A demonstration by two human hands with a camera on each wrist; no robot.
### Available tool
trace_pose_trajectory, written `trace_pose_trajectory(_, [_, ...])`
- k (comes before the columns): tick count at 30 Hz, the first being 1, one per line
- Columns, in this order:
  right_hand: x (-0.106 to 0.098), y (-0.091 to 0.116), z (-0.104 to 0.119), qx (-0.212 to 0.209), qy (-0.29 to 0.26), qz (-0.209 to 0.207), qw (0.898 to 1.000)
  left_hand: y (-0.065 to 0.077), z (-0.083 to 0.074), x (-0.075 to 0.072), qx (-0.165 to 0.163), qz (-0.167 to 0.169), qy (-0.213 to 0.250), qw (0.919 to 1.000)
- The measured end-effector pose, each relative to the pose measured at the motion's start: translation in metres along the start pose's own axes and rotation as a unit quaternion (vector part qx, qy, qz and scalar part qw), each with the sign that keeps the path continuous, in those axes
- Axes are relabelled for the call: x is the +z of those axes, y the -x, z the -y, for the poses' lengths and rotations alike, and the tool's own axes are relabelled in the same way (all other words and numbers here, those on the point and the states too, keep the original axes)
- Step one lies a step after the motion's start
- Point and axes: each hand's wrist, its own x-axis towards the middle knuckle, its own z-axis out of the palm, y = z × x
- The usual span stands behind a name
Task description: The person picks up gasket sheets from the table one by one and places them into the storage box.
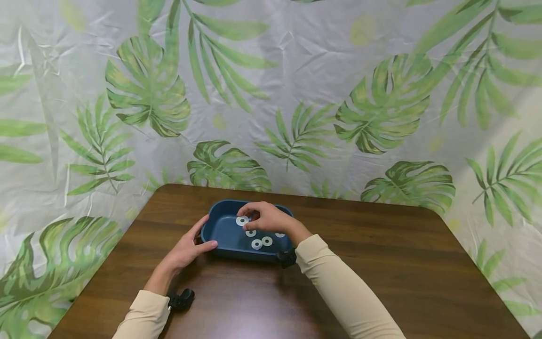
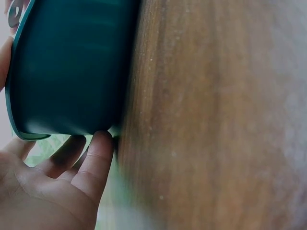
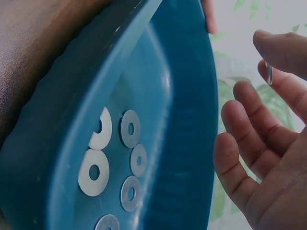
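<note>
A blue plastic tray sits on the wooden table. My left hand grips its left end, thumb at the front rim and fingers against the outer side. In the left wrist view, fingertips touch the tray's wall. Above the tray, my right hand pinches a flat metal washer between thumb and index finger, the other fingers spread loosely. Several more washers lie flat on the tray floor in the right wrist view; one is partly hidden by the tray's near wall.
The brown wooden table extends right and toward the front of the tray. Behind it hangs a leaf-patterned cloth. A dark wrist camera is strapped at the left wrist, another at the right, beside the tray's front edge.
</note>
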Motion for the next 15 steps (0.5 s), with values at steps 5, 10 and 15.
trace_pose_trajectory(5, [0.001,0.0,-0.001,0.006,-0.003,0.004,1.0,0.0,-0.001,0.0,0.001,0.002,0.002,1.0])
trace_pose_trajectory(10, [-0.002,0.001,-0.001,0.02,0.002,-0.01,1.0,0.0,-0.002,-0.001,-0.002,0.003,0.004,1.0])
trace_pose_trajectory(15, [-0.01,0.009,-0.001,0.015,0.034,-0.027,0.999,-0.001,-0.003,-0.001,-0.009,0.001,0.0,1.0])
